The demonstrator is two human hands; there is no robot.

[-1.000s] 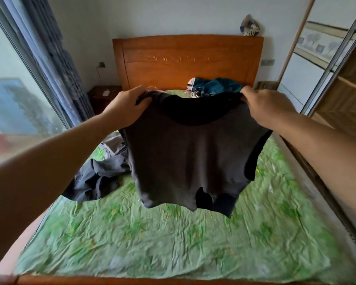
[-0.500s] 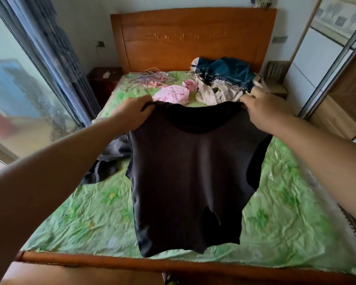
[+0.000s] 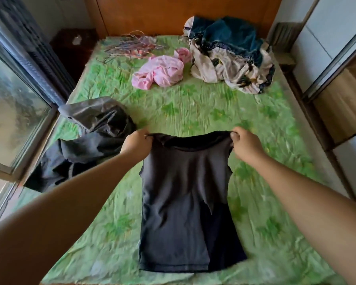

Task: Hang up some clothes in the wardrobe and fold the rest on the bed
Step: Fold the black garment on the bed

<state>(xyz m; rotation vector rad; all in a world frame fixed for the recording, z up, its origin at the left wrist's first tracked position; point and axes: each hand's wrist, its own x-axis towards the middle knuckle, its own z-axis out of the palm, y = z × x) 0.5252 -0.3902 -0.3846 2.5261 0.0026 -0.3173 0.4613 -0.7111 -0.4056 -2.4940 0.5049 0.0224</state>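
At the near half of the bed (image 3: pixel 193 112), the left hand (image 3: pixel 136 145) and the right hand (image 3: pixel 247 145) each pinch a shoulder corner of a dark top (image 3: pixel 183 202), fingers closed tight on the cloth and held apart so the neckline is pulled into a taut line between them. Holding it by the two shoulders seems meant to let the body lie straight and flat, ready for folding; the hem lies close to the foot edge of the bed and the cloth looks spread down its length, though whether the shoulders touch the sheet yet I cannot tell. The top is a soft, thin knit, charcoal in front with a darker layer showing at the neck and lower right; it drapes in long shallow ripples and appears sleeveless, with curved armholes. Under it the sheet (image 3: pixel 265 233) is a crinkled green with a leaf print, creased all over. Just left of the left hand lies a heap of grey clothes (image 3: pixel 86 145), limp and crumpled, one stiffer lighter piece on top. Farther up sit a pink bundle (image 3: pixel 160 74), soft and twisted, a larger pile (image 3: pixel 230 54) of cream patterned and teal cloth, and a tangle of thin wire hangers (image 3: pixel 130 45) near the wooden headboard (image 3: pixel 152 13), likely kept for the wardrobe items.
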